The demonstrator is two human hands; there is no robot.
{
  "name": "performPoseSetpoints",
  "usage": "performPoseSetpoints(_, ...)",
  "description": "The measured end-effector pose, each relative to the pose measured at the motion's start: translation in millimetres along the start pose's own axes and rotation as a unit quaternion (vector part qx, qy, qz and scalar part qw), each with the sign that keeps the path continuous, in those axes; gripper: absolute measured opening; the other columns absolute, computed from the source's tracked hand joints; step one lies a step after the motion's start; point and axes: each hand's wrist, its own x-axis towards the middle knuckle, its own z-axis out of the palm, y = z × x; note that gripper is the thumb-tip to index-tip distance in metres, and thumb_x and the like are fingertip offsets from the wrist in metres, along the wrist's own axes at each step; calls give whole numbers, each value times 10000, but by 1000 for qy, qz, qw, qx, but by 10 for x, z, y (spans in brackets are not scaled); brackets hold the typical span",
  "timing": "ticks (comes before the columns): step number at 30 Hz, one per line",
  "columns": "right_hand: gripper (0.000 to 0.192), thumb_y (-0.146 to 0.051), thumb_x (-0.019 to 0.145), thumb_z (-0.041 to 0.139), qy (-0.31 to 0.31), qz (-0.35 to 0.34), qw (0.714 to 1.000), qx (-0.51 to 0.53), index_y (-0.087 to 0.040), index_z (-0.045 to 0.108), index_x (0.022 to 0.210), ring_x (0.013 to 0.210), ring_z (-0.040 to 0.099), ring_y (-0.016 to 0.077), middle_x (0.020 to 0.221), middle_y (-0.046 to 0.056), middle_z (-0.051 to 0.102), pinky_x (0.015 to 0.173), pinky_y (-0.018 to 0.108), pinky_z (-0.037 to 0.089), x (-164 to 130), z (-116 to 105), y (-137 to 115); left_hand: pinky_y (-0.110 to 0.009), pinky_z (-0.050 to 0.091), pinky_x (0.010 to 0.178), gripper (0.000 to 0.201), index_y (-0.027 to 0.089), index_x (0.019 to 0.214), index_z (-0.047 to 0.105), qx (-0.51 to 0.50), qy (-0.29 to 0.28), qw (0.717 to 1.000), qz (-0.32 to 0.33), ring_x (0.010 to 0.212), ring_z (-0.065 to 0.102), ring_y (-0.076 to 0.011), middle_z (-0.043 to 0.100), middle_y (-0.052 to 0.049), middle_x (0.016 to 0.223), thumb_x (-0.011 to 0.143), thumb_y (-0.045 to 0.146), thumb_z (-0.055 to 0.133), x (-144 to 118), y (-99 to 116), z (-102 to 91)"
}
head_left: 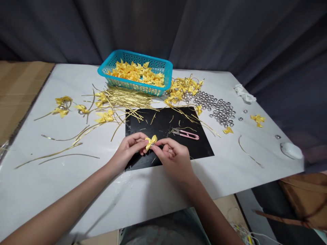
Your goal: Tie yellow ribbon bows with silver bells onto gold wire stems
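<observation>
Both hands pinch one yellow bow [151, 142] over the black mat [201, 146]: left hand [127, 148] and right hand [173, 157] curled nearly closed (fingertips meeting). Pink snips [186, 134] lie near; bare white table [51, 183] stretches toward its front edge.

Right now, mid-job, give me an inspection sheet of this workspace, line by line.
Surface: white table with a black mat in the middle.
Job's things: one yellow bow, pinched between both hands above the mat.
Clutter: teal basket of yellow bows at the back; gold wire ties spread in front of it; silver beads to the right; pink snips on the mat; loose bows scattered around.
Hands: left hand and right hand both grip the bow.
Cables: white cable below the table edge.
Surroundings: dark curtain behind; cardboard on the left.
</observation>
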Motion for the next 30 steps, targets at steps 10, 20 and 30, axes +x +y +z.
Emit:
performPoseSetpoints(10, 129, -254, 773, 578, -15, 1, 1000, 0, -143, 586, 838, 422, 281, 45, 484, -87, 306, 410, 162, 234, 28, -55, -12, -193, 424, 548, 170, 142, 706, 640, 12, 53, 998, -9, 553, 526, -91, 603, 4, 598, 676, 289, 718, 14, 36, 55)
performPoseSetpoints(20, 204, -273, 751, 660, 196, -32, 965, -169, -193, 626, 936, 448, 357, 73, 573, -23, 445, 406, 215, 267, 39, -1316, 106, -139, 398, 508, 193, 141, 726, 626, -124, 118, 985, -20, 525, 457, -40, 569, 30, 629, 679, 300, 725, 73, 34, 11)
performPoseSetpoints(30, 259, -285, 698, 728, 241, 22, 948, -205, -246, 638, 938, 499, 442, 107, 612, 36, 526, 468, 270, 344, -81, -1879, 396, -131, 381, 497, 172, 135, 748, 612, -184, 141, 973, -3, 518, 428, -32, 541, 29, 632, 707, 272, 708, 101, 6, -22)
